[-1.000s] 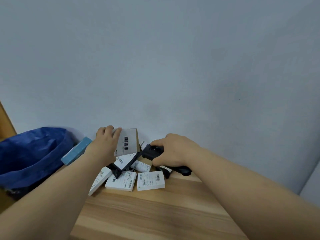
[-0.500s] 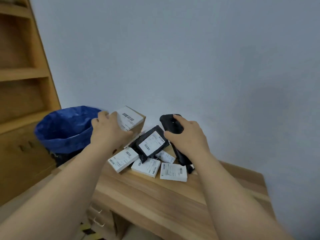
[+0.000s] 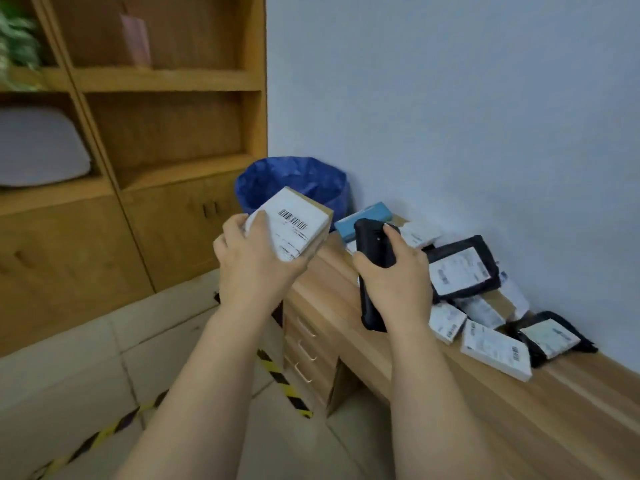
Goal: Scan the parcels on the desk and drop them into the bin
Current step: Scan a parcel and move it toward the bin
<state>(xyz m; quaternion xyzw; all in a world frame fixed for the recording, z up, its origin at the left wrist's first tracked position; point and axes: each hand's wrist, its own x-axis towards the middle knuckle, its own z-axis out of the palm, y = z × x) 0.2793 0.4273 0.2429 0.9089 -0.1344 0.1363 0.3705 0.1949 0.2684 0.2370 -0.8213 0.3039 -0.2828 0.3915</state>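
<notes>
A box (image 3: 294, 225) with a barcode label on its upper face is gripped by the left hand (image 3: 254, 263), the fingers (image 3: 258, 220) curled round its near edge. It is held in the air, off the counter (image 3: 561, 410), with the blue-lined bin (image 3: 294, 183) just beyond the fingertips. A black scanner (image 3: 375, 258) is gripped upright by the right hand (image 3: 394, 278), whose fingers are wrapped round its body, one fingertip laid on its top. The scanner's head is held just right of the box, a small gap being left between them. To the right of the right hand, the other parcels (image 3: 485, 320) are heaped on the counter against the wall: white labelled boxes and black pouches, some overlapping. A blue box (image 3: 363, 218) is seen just beyond the scanner, at the counter's end beside the bin.
</notes>
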